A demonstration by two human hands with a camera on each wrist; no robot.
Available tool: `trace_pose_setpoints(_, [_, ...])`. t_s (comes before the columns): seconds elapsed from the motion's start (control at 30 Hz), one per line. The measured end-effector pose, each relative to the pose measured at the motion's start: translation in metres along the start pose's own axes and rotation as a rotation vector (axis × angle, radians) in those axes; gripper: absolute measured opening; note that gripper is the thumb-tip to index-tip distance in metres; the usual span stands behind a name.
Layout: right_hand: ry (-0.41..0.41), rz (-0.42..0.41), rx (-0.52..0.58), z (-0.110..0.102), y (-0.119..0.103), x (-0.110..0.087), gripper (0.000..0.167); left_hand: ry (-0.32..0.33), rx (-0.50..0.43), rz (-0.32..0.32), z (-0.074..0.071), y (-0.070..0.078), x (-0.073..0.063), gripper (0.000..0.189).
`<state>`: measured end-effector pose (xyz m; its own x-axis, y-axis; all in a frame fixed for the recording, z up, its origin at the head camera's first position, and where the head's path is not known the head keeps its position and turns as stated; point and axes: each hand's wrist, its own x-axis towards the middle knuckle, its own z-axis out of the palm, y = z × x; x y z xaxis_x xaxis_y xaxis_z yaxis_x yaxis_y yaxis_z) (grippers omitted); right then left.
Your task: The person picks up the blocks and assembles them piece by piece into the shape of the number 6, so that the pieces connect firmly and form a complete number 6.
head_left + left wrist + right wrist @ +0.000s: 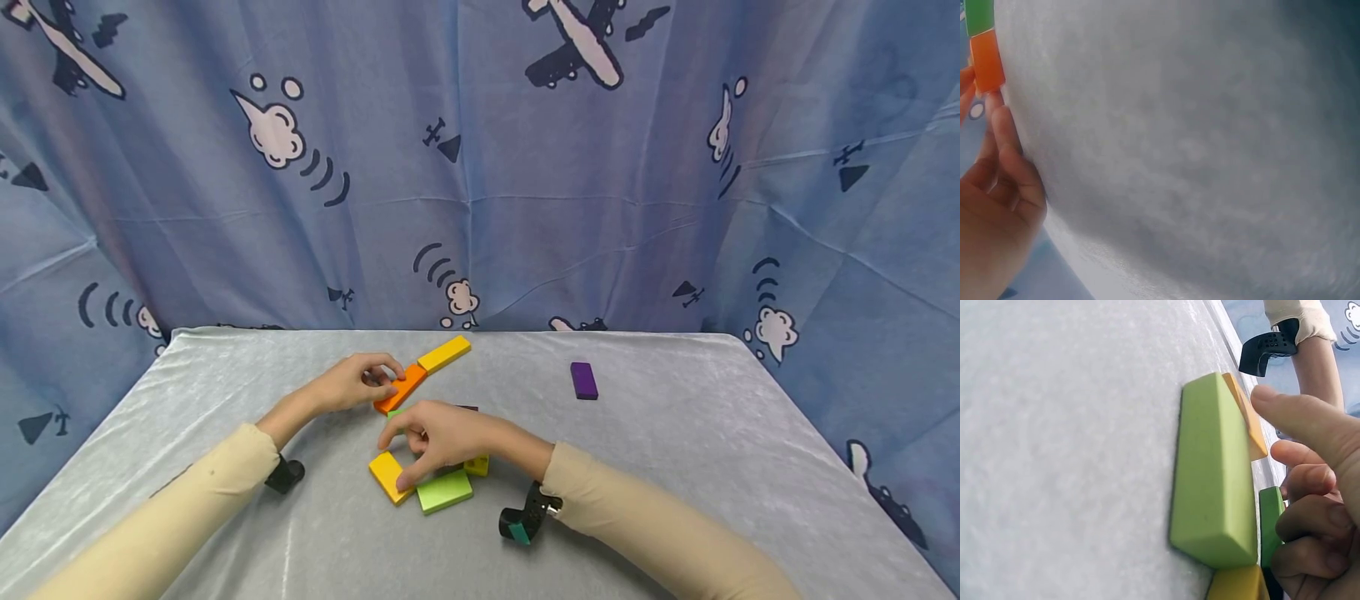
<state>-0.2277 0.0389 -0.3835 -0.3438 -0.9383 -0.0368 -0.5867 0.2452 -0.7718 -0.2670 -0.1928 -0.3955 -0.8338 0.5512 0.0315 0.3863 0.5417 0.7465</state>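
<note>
My left hand [356, 383] pinches an orange block [408, 385] between thumb and fingers; in the left wrist view its fingertips meet the end of that orange block [988, 61], next to a green block [979, 17]. My right hand [450, 433] is over a yellow block [388, 475], thumb and index finger spread about it. From the right wrist, a small gap shows between the thumb and the yellow block [1244, 419]. A light green block [446, 492] lies beside it. Behind the right hand, a green block and a dark block [468, 408] are mostly hidden.
Another yellow block [445, 354] lies end to end with the orange one at the back. A yellow piece [477, 465] shows below the right wrist. One purple block [584, 381] lies apart on the right. A pale cloth [675, 433] covers the table; a patterned curtain [390, 250] hangs behind.
</note>
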Motion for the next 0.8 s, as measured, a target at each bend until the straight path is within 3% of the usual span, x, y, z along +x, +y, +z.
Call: trace_pose_setpoints(0.8, [0.000, -0.043, -0.003, -0.0007, 0.0030, -0.0021, 0.037, 0.014, 0.014, 0.010, 0.0010, -0.0004, -0.0004, 0.019])
